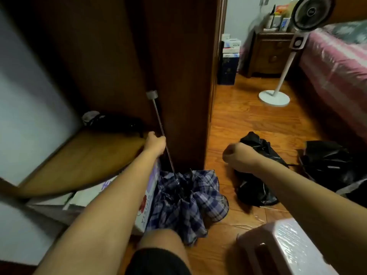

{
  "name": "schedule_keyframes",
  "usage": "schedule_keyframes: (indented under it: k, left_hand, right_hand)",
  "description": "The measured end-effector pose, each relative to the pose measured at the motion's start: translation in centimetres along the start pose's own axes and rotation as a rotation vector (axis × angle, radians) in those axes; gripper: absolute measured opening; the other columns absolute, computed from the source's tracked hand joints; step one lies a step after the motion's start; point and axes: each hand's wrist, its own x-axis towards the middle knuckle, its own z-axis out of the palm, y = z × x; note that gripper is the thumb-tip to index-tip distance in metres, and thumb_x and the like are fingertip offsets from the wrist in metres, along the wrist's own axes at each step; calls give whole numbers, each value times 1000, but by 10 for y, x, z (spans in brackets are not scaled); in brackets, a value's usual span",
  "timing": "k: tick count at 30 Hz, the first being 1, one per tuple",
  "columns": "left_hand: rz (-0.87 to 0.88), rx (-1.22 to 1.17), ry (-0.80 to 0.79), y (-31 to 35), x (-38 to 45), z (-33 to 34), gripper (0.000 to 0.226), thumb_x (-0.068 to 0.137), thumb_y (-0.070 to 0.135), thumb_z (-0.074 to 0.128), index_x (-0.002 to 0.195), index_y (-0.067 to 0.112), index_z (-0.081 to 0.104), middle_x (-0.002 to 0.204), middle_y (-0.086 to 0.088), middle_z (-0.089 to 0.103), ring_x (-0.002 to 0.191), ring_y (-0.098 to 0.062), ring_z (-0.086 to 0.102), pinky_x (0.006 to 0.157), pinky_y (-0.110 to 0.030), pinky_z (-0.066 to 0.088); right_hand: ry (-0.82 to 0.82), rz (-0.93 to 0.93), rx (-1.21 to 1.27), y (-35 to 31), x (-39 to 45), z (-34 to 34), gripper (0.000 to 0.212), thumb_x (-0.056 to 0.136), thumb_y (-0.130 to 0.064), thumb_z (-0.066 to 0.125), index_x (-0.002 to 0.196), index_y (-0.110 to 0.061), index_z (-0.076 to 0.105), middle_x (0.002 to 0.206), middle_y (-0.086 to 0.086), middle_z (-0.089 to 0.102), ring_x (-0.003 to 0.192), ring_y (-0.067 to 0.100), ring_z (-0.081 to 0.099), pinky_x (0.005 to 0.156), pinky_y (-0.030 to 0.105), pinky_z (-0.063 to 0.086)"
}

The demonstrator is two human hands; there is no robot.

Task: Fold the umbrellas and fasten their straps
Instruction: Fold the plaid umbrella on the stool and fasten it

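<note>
A purple plaid umbrella (188, 197) lies collapsed on the wooden floor by my knee, its thin metal shaft (158, 120) extended upward to a grey handle (152, 94) near the dark cabinet. My left hand (155, 143) grips the shaft about halfway along. My right hand (236, 155) hovers to the right with fingers curled into a fist, holding nothing I can see. Behind it a black umbrella (256, 187) lies crumpled on the floor. A second black umbrella (327, 161) lies further right by the bed.
A tall dark wooden cabinet (178, 76) stands straight ahead. A cardboard box (147, 205) sits under my left arm. A pink plastic stool (286, 247) is at the lower right. A white standing fan (278, 92), a pink-covered bed (337, 72) and a nightstand (272, 54) are beyond.
</note>
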Motion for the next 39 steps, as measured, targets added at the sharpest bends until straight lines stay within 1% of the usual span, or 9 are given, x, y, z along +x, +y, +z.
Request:
schedule_keyframes:
  k: [3,9,15,18,23,29,34,37,39]
  left_hand:
    - [-20,-121,-46,8,25,2,65,103,25,51,160,24,19,144,-7,48,106,-28,67,80,-39,61]
    - [89,107,-207,15,11,27,37,110,34,38,119,6,60,101,-3,69,72,-20,64,60,-29,48]
    - [486,492,-300,17,-77,66,42,102,51,44,76,24,64,85,7,73,85,-26,70,84,-43,55]
    - [637,359,-308,77,-133,64,46,97,61,39,79,26,63,76,8,71,69,-18,68,74,-43,57]
    - [897,81,-387,212,-237,56,40,108,36,44,82,11,60,74,-13,67,44,-17,59,46,-29,46]
    - [1041,-98,-490,308,-362,59,33,107,29,49,109,-2,63,95,-22,71,61,-30,68,50,-29,55]
    - [1051,12,-590,260,-392,87,25,101,28,59,125,25,62,112,5,67,98,-20,70,84,-33,59]
    - [916,290,-638,174,-390,102,22,103,25,57,124,23,66,109,14,62,103,-7,59,79,-11,43]
    - [796,418,-715,118,-381,113,20,104,28,57,123,25,64,106,19,57,104,-5,58,81,-13,42]
  right_hand:
    - [-20,18,9,-6,10,2,30,97,-16,56,108,10,68,91,27,69,73,34,60,61,33,41]
    - [16,71,-14,6,-9,-6,18,100,-21,58,92,-8,67,83,7,68,73,22,60,56,27,41]
    - [77,119,101,35,-66,2,18,100,-23,60,114,-15,66,97,-1,64,71,9,55,58,21,39]
    - [141,119,216,42,-92,-16,26,101,-21,58,124,-12,63,99,1,66,82,18,61,69,30,48]
    - [277,-24,350,14,-123,-85,47,103,-29,56,148,-22,46,124,0,62,98,21,66,83,44,55]
    - [552,-205,334,-2,-191,-172,19,106,-26,48,104,-17,65,95,5,72,89,22,67,78,40,53]
    - [653,-65,348,57,-243,-195,26,106,-22,49,85,-24,64,86,2,75,76,17,66,77,47,57]
    - [604,55,396,103,-258,-177,24,106,-22,52,86,-21,66,88,2,74,88,25,72,86,52,59]
    - [590,112,477,128,-260,-165,22,106,-22,54,88,-17,66,89,5,73,96,33,72,86,54,60]
